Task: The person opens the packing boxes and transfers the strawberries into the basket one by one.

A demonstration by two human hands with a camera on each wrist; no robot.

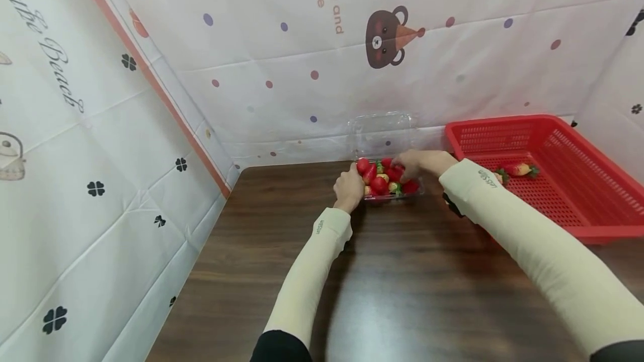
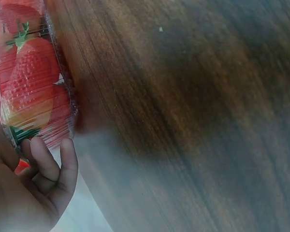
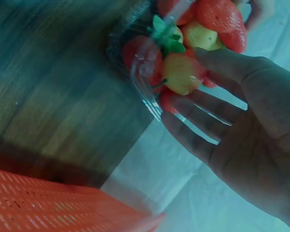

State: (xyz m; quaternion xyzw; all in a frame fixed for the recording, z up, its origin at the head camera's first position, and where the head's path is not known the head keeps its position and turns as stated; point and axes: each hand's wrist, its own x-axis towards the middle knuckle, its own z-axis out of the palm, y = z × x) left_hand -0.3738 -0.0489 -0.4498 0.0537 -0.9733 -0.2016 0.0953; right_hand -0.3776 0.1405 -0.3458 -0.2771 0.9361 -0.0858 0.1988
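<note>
A clear plastic clamshell box (image 1: 389,198) full of red and pale strawberries (image 1: 379,185) sits at the back of the table, its lid (image 1: 382,130) raised against the wall. My left hand (image 1: 348,189) holds the box's left end. The left wrist view shows curled fingers (image 2: 68,159) at the corner, below a strawberry (image 2: 31,72) behind the ribbed wall. From the right, my right hand (image 1: 415,163) reaches over the box. In the right wrist view its thumb and fingers are around a red-and-yellow strawberry (image 3: 181,75) at the rim.
A red perforated basket (image 1: 593,205) stands at the right with a few strawberries (image 1: 518,169) inside, partly behind my right forearm. The brown wooden table (image 1: 282,250) ends at printed white sheeting (image 1: 302,99) at the back and left.
</note>
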